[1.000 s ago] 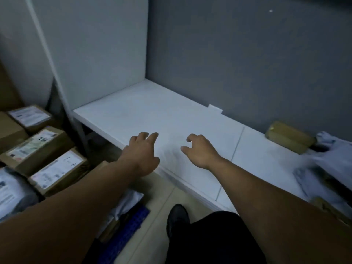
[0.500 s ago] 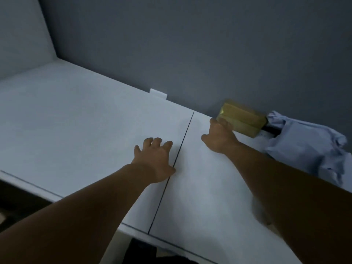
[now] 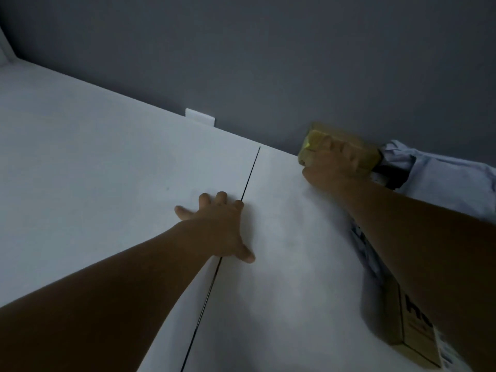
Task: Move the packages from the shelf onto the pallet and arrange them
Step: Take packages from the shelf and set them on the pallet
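A small yellow-brown taped package (image 3: 316, 142) lies on the white shelf (image 3: 107, 162) against the grey back wall. My right hand (image 3: 334, 167) is wrapped over its near side, fingers closed on it. My left hand (image 3: 218, 224) lies flat and spread on the shelf surface beside the dark seam (image 3: 248, 181), holding nothing. To the right of the yellow package sits a pale blue-grey soft mailer bag (image 3: 442, 181). A cardboard box with a printed label (image 3: 413, 331) shows at the lower right, partly hidden under my right forearm. The pallet is out of view.
A grey wall (image 3: 241, 63) closes off the back of the shelf. A small white bracket (image 3: 200, 116) stands at the wall's foot. The shelf's left panel has nothing on it.
My right hand has gone from touching the yellow package's corner to closing over it. My left hand pressed flat and spread wider on the shelf. The camera has leaned in closer.
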